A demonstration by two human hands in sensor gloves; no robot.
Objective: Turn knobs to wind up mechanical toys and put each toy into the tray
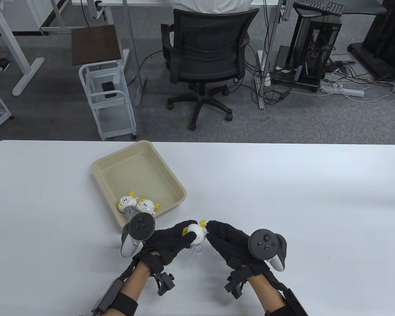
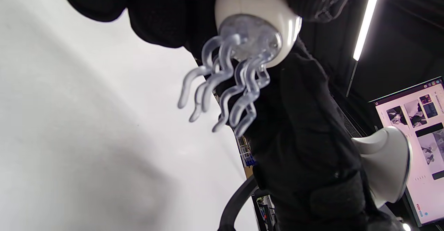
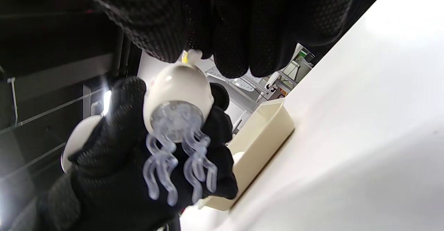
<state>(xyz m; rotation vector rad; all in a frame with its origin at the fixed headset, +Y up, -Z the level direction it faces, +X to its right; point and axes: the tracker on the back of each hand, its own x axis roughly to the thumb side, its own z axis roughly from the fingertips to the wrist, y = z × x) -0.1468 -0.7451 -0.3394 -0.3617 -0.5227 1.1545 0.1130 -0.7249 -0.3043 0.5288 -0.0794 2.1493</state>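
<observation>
A white jellyfish toy (image 1: 197, 233) with clear wavy legs and yellow knobs is held above the table near its front edge. My left hand (image 1: 176, 237) grips the toy's round body (image 2: 255, 5) from the left. My right hand (image 1: 219, 234) pinches the yellow knob (image 1: 202, 224) on its right side; in the right wrist view the fingertips (image 3: 239, 56) sit over the toy (image 3: 178, 92). The legs (image 2: 225, 92) hang free. A beige tray (image 1: 107, 164) lies behind, left of the hands, with two similar white toys (image 1: 125, 203) (image 1: 144, 206) in its near corner.
The white table (image 1: 299, 197) runs wide to the right and left of the hands. Beyond its far edge stand an office chair (image 1: 205, 56), a white cart (image 1: 110, 98) and a computer tower (image 1: 311, 46). A monitor (image 2: 419, 120) shows in the left wrist view.
</observation>
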